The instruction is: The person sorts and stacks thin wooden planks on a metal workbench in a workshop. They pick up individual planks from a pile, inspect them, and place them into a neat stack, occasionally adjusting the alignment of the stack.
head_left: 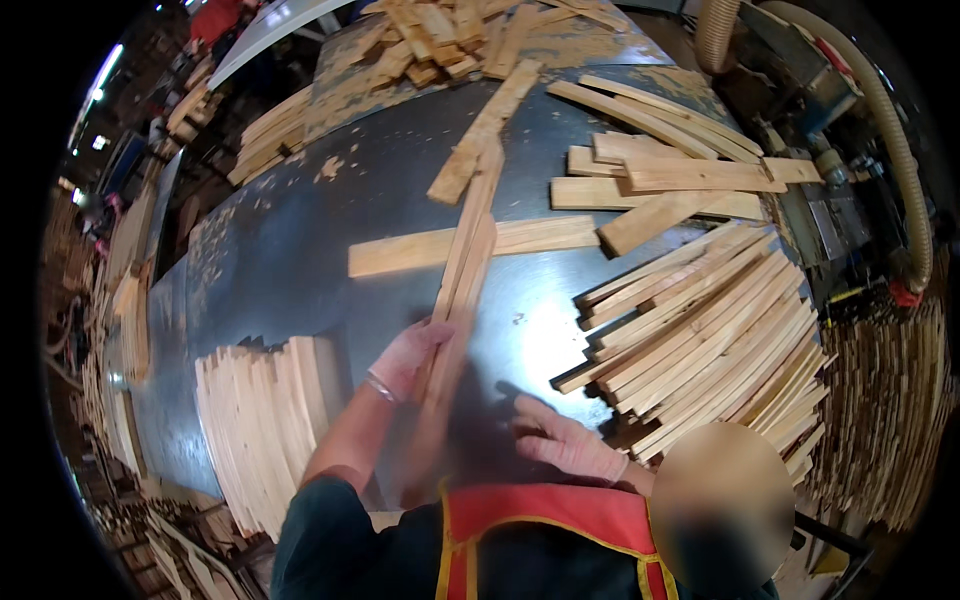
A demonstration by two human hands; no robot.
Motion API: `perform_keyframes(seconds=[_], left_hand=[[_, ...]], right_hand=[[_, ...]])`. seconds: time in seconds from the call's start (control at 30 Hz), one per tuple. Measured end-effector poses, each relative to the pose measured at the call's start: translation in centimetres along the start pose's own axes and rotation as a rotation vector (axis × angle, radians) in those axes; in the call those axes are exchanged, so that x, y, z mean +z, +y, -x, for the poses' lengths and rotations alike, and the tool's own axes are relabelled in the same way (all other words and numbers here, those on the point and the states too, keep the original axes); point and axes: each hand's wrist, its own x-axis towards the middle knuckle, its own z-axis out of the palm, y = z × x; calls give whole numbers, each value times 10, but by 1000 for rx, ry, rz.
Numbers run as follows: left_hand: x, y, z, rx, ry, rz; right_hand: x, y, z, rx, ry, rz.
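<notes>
The head view is showing the left hand at eight o'clock clamping around what seem to be two narrow wooden slats, which are running from twelve toward seven above the dark bench. The right hand, at five o'clock, is gripping nothing, its fingers parting. For steady handling, the left should be pressing the slats flush while the right should be supporting their near end. They are looking brownish, uneven-ended, with a dark seam showing between them and the near end blurring.
</notes>
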Motion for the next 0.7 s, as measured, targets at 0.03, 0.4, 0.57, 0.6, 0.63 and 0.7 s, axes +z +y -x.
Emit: perform_keyframes(seconds=[0.03, 0.4, 0.57, 0.6, 0.63, 0.7], left_hand=[[2, -10, 2, -14, 27, 138], [-86, -50, 46, 113, -373, 373], [-99, -78, 65, 257, -234, 242], [-97, -80, 69, 281, -196, 196], [-95, -80, 72, 281, 13, -168], [-88, -80, 78, 267, 430, -894]], right_hand=[[16, -8, -11, 24, 21, -108], [98, 64, -83, 89, 295, -909], [113, 78, -92, 68, 485, -733], [117, 80, -92, 80, 525, -653], [120, 81, -92, 93, 563, -571], [122, 78, -88, 77, 623, -532]])
